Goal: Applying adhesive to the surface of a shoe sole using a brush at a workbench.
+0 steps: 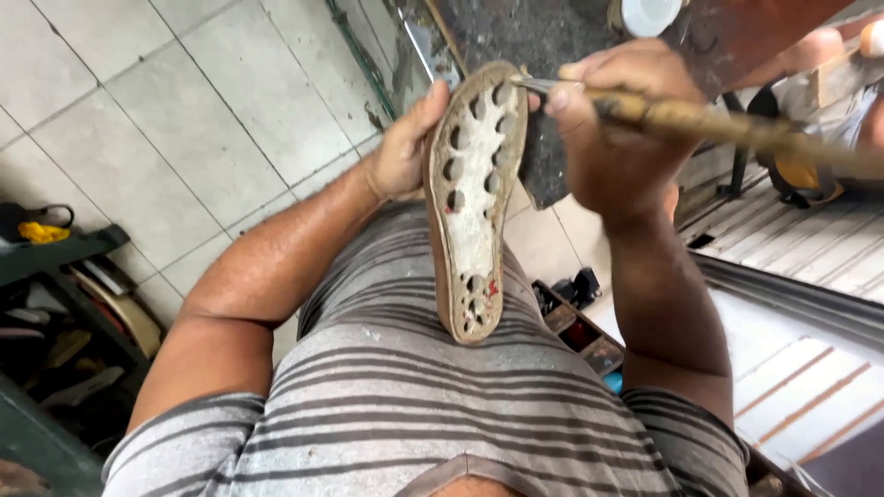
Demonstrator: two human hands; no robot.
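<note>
A brown shoe sole [472, 202] stands on its edge against my striped shirt [414, 405], its hollowed inner side with round holes and whitish glue facing the camera. My left hand [402, 152] grips its left edge near the top. My right hand [612, 120] holds a long glue-caked brush [727, 129], whose tip touches the upper rim of the sole. A dark piece of shoe material [543, 166] hangs behind the sole under my right hand.
Grey tiled floor [184, 120] lies to the left. A dark rack with shoes and soles [55, 322] stands at lower left. A small box of bits [580, 327] sits by my right elbow. A white container [649, 14] is at the top. Another person's fingers [843, 41] show at top right.
</note>
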